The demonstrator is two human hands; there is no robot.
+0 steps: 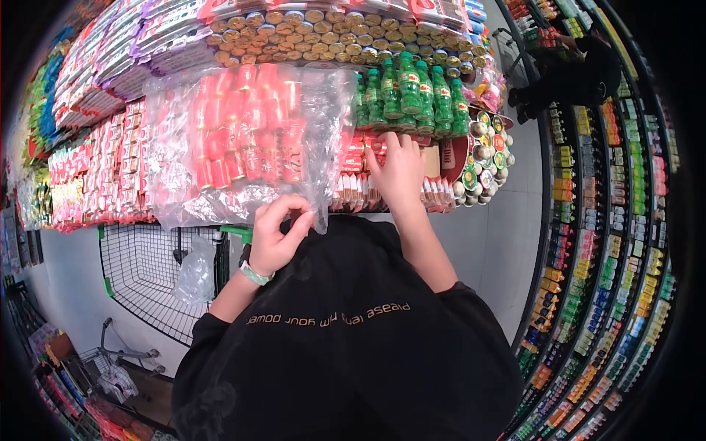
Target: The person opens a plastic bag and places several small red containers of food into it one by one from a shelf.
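Observation:
A large clear plastic bag point(170, 169) full of red cans point(246, 125) lies on top of the stocked display. My left hand point(278, 229), with a band on the wrist, is closed at the bag's near right edge, fingers curled on the plastic. To the right of the bag, my right hand point(401, 170) reaches down onto a row of small red cans point(354, 153). Its thumb and fingers are around one of them, partly hidden by the hand. Just beyond stand several green bottles point(409, 87) with green caps.
Rows of gold-topped cans point(309, 37) and packets point(118, 158) cover the display. Round-capped containers point(482, 158) sit at its right end. A wire shopping cart point(140, 257) holding a clear plastic bag point(195, 272) stands left. Another person point(570, 77) is by the right shelves point(588, 242).

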